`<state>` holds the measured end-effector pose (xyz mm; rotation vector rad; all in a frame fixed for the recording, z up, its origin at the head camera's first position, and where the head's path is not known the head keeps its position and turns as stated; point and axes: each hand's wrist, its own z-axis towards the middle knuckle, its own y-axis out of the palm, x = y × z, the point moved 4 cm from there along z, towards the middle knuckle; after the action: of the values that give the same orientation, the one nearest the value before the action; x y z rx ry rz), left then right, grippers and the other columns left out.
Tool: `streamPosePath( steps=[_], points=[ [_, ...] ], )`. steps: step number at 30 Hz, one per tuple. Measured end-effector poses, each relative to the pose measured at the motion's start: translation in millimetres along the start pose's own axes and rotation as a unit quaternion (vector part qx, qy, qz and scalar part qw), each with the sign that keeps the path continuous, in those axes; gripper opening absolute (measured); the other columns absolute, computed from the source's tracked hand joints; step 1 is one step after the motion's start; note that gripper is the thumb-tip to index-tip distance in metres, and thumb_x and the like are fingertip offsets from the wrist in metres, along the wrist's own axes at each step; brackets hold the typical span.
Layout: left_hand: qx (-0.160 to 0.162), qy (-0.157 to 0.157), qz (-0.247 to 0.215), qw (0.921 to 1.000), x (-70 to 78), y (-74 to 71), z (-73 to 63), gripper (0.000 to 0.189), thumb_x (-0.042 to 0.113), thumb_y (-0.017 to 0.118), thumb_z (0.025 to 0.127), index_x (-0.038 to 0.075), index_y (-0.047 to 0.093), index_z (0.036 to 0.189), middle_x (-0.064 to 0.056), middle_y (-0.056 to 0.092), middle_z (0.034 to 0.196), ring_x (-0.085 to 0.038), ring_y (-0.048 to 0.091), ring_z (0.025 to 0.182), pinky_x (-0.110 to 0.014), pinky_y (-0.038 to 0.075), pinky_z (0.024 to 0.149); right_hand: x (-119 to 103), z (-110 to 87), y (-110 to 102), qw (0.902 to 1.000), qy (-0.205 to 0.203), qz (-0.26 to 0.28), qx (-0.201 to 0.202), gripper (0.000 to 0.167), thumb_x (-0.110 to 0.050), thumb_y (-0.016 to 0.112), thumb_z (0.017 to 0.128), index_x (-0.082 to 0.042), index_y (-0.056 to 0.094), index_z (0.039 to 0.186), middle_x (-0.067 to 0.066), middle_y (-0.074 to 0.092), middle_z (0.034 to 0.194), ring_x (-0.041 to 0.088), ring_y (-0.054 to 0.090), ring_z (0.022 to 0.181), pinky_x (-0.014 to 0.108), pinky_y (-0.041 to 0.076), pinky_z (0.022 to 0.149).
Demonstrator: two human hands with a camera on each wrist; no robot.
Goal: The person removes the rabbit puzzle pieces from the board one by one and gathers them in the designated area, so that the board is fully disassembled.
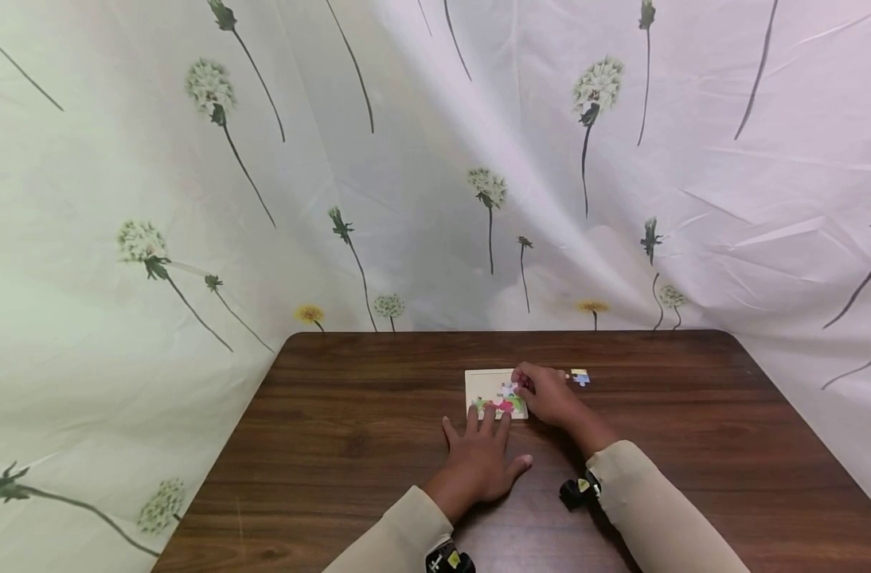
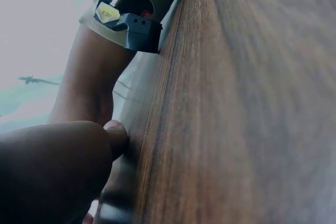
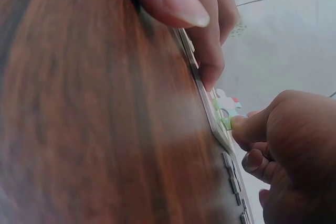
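A small pale puzzle board (image 1: 482,385) lies on the table, with several colourful pieces (image 1: 505,406) set along its near side. My left hand (image 1: 478,461) is spread flat, its fingertips resting at the board's near edge. Over the board's right side, my right hand (image 1: 546,395) pinches a puzzle piece (image 3: 229,103) between thumb and fingers. That piece, white and green with a touch of red, is tilted up at the board in the right wrist view. The left wrist view shows the left thumb (image 2: 116,136) low over the table, with no puzzle in sight.
Loose puzzle pieces (image 1: 580,377) lie on the table to the right of the board, partly behind the right hand. The brown wooden table (image 1: 349,446) ends at a hanging white cloth (image 1: 435,263) printed with dandelions. Both sleeves carry small black wrist devices (image 1: 577,492).
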<state>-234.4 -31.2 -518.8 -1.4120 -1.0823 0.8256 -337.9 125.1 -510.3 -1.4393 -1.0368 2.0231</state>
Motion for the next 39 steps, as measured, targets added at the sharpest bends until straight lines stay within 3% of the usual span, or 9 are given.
streamPosePath(
  steps=[3, 11, 24, 39],
  points=[
    [-0.001, -0.001, 0.001, 1.0000, -0.2, -0.2, 1.1, 0.086, 0.079, 0.041, 0.106, 0.025, 0.036, 0.173, -0.007, 0.030, 0.182, -0.040, 0.025, 0.169, -0.085, 0.024, 0.121, -0.2, 0.4, -0.4, 1.0000, -0.004, 0.005, 0.003, 0.007, -0.008, 0.072, 0.105, -0.015, 0.070, 0.106, -0.002, 0.067, 0.087, 0.014, 0.057, 0.080, 0.043, 0.033, 0.086],
    [-0.009, 0.001, -0.007, 0.9999, -1.5, 0.9, 1.6, 0.088, 0.081, 0.039, 0.105, 0.025, 0.036, 0.173, -0.008, 0.028, 0.182, -0.041, 0.025, 0.169, -0.087, 0.022, 0.121, 1.2, -0.4, -0.6, 0.9981, -0.003, 0.060, 0.011, 0.011, -0.004, 0.071, 0.105, -0.013, 0.072, 0.110, 0.002, 0.071, 0.098, 0.015, 0.063, 0.090, 0.038, 0.056, 0.086],
    [0.004, 0.005, -0.001, 1.0000, -1.2, 0.3, -1.1, 0.089, 0.080, 0.040, 0.105, 0.024, 0.035, 0.173, -0.010, 0.029, 0.181, -0.041, 0.026, 0.169, -0.086, 0.024, 0.120, 7.2, -12.9, -18.6, 0.9940, -0.018, 0.095, 0.050, 0.009, -0.002, 0.072, 0.104, -0.010, 0.072, 0.109, 0.004, 0.070, 0.096, 0.017, 0.062, 0.090, 0.031, 0.054, 0.083],
    [0.010, 0.000, 0.002, 0.9999, 0.4, 1.2, -4.9, 0.089, 0.080, 0.039, 0.105, 0.024, 0.033, 0.174, -0.009, 0.028, 0.182, -0.041, 0.024, 0.169, -0.086, 0.022, 0.122, 30.0, -33.9, -38.4, 0.9938, -0.005, 0.085, 0.072, 0.005, -0.006, 0.074, 0.104, -0.008, 0.073, 0.108, 0.004, 0.072, 0.096, 0.014, 0.061, 0.087, 0.026, 0.052, 0.077]
  ],
)
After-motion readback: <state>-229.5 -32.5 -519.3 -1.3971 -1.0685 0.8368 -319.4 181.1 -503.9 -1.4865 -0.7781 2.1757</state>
